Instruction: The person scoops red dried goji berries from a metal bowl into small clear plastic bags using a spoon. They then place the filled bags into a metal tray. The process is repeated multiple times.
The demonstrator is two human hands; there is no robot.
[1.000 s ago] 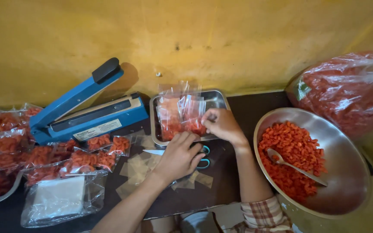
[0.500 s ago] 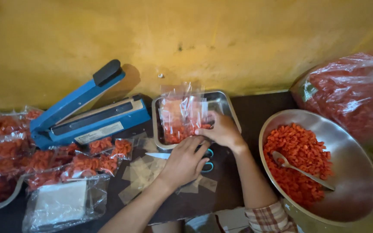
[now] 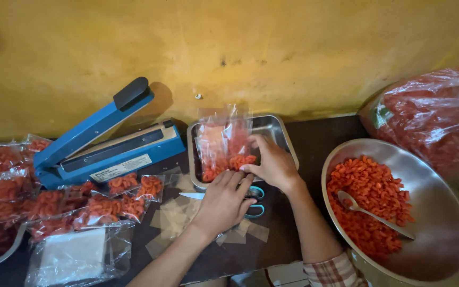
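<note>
At the back edge of the bench, near its middle, a steel tray (image 3: 282,133) held several upright clear bags (image 3: 223,143) partly filled with orange snack pieces. The right hand (image 3: 273,162) was laid against the bags, its fingers loosely curled on the plastic; whether anything was truly pinched could not be told. The left hand (image 3: 224,201) was rested flat and open below the tray, over scissors (image 3: 253,201) lying on the bench, with nothing gripped. The step in hand was judged to be the settling of filled bags in the tray. A bag would probably have to be lifted out and carried to the blue sealer (image 3: 107,143) at the back left. A bowl (image 3: 442,234) of loose pieces with a spoon (image 3: 370,212) was set at the right edge. Compared with half a second earlier, both hands had been kept in nearly the same places, the bags unmoved.
</note>
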